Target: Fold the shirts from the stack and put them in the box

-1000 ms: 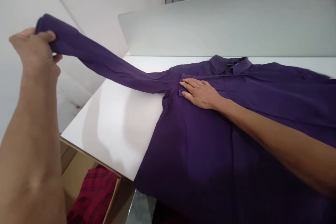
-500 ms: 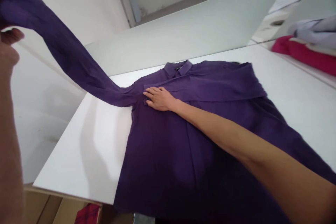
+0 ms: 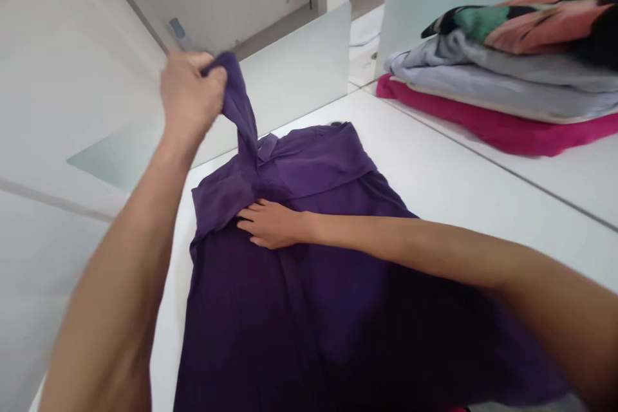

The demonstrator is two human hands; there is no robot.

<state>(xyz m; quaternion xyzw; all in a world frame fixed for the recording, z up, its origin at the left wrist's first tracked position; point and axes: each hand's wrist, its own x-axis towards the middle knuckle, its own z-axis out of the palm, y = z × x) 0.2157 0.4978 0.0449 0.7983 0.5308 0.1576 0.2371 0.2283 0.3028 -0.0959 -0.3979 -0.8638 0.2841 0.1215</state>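
A purple long-sleeved shirt (image 3: 241, 309) lies front up on the white table, its collar (image 3: 267, 147) toward the far side. My left hand (image 3: 193, 87) is closed around the end of one sleeve (image 3: 239, 106) and holds it up above the collar. From there the sleeve hangs down and folds over at the shoulder. The other sleeve (image 3: 313, 170) lies across the chest. My right hand (image 3: 270, 224) rests flat on the shirt's chest with its fingers spread, and the fingertips touch the folded sleeve's lower edge.
On the right stands a stack of folded clothes: a magenta piece (image 3: 502, 129), grey ones (image 3: 483, 80) and a patterned one (image 3: 531, 26) on top. A frosted glass divider (image 3: 299, 64) runs behind the white table (image 3: 444, 174). To the left is a white wall (image 3: 58, 77).
My left hand has carried the sleeve from the far left in over the shirt, so it now folds at the shoulder. My right hand still lies on the chest. The view has turned right.
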